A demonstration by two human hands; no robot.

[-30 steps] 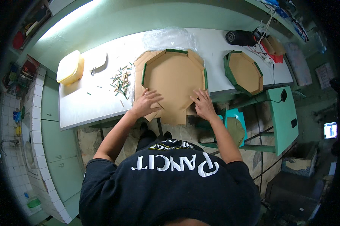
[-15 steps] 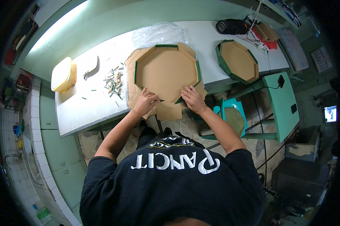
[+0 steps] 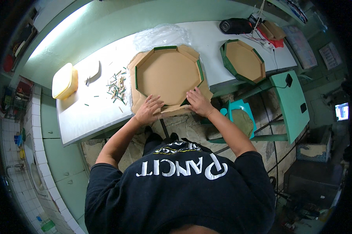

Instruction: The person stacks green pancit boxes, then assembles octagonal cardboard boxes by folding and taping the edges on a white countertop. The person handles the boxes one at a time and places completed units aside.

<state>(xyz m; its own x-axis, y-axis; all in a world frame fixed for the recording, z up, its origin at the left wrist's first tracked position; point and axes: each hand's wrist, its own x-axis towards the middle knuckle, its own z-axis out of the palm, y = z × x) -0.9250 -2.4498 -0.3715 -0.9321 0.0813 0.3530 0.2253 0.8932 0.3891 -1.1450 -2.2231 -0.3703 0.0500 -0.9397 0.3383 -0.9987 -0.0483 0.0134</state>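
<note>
An eight-sided cardboard tray with green-edged raised walls lies on a larger, ragged cardboard sheet at the table's front edge. At its near left corner, my left hand curls its fingers over the front wall, with the thumb on the outer side. My right hand grips the near right corner, beside a dark green piece. Between the hands, the front flap stands folded up, partly covered by my fingers. A second octagonal tray with green sides lies to the right.
Short green and tan strips are scattered left of the tray. Farther left stand a lidded yellow tub and a metal tool. Clear plastic lies behind; a black speaker sits back right. A turquoise stool stands below the table.
The front flap, which hung toward me, is now folded up. My left hand has shifted slightly and its fingers have spread over the wall. My right hand stays at its corner.
</note>
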